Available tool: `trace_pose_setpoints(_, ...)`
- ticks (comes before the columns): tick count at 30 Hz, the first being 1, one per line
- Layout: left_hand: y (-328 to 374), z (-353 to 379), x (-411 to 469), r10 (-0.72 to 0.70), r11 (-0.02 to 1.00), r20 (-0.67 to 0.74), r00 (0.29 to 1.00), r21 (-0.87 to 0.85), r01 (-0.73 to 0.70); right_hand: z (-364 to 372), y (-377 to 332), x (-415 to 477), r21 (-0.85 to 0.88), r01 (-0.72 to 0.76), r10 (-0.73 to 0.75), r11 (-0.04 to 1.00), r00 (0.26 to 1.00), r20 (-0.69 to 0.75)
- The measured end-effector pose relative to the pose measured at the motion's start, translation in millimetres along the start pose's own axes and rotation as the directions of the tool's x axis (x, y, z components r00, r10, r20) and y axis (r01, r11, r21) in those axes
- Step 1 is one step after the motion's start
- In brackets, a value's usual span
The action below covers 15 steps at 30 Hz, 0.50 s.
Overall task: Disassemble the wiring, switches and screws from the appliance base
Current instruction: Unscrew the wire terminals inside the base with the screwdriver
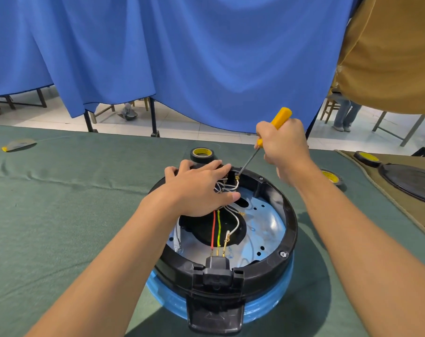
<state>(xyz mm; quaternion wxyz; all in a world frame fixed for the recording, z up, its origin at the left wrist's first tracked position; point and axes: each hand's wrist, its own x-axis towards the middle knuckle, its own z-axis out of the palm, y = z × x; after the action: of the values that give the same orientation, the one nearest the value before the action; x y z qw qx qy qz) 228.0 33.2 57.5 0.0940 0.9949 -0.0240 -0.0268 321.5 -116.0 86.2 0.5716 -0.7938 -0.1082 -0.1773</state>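
Observation:
The round appliance base (288, 222) lies upside down on the green cloth, with a black ring around a blue-filmed metal plate. Red, yellow-green and white wires (218, 229) run from the power socket (217, 263) at the near rim toward the far side. My left hand (199, 188) rests flat on the far inner part of the base, fingers straight, covering some wiring. My right hand (283, 142) grips a yellow-handled screwdriver (281, 117). Its tip touches the switch block (233, 180) at the far rim.
A black tape roll (202, 154) stands just behind the base. Another tape roll (332, 177) lies to the right, a third tape roll (367, 158) sits on the tan cloth beside a black lid (413, 182). A small packet (18, 144) lies far left. A blue curtain hangs behind the table.

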Motion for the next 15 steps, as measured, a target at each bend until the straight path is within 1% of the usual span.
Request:
trace_pose_setpoints(3,0,-1,0,-0.001,1.000,0.003,1.000,-0.005,0.001,2,1,14,0.114,-0.248,0.243,0.962,0.969,0.052)
trace_pose_setpoints(5,0,-1,-1,0.003,1.000,-0.001,1.000,-0.007,-0.003,2,3,15,0.156,-0.325,0.321,0.933,0.946,0.049)
trace_pose_setpoints(6,0,-1,-1,0.006,1.000,-0.003,1.000,-0.007,-0.006,2,5,14,0.168,-0.318,0.317,0.933,0.948,0.029)
trace_pose_setpoints(7,0,-1,-1,0.007,1.000,-0.004,1.000,-0.009,-0.007,2,7,11,0.172,-0.279,0.284,0.945,0.959,-0.003)
trace_pose_setpoints(8,0,0,-1,0.008,1.000,-0.004,1.000,-0.010,-0.008,0,8,6,0.165,-0.212,0.221,0.963,0.975,-0.036)
trace_pose_setpoints(10,0,0,-2,0.010,1.000,-0.006,1.000,-0.010,-0.010,-7,12,-7,0.101,-0.037,0.043,0.994,0.997,-0.065)
trace_pose_setpoints(12,0,-1,-2,0.014,1.000,-0.007,1.000,-0.013,-0.014,-17,20,-22,-0.010,0.120,-0.120,0.993,0.992,-0.049)
trace_pose_setpoints(13,0,-1,-2,0.015,1.000,-0.008,1.000,-0.013,-0.015,-20,23,-29,-0.060,0.172,-0.174,0.983,0.985,-0.021)
trace_pose_setpoints(15,1,-1,-2,0.013,1.000,-0.008,1.000,-0.011,-0.013,-23,31,-42,-0.100,0.219,-0.217,0.971,0.976,0.033)
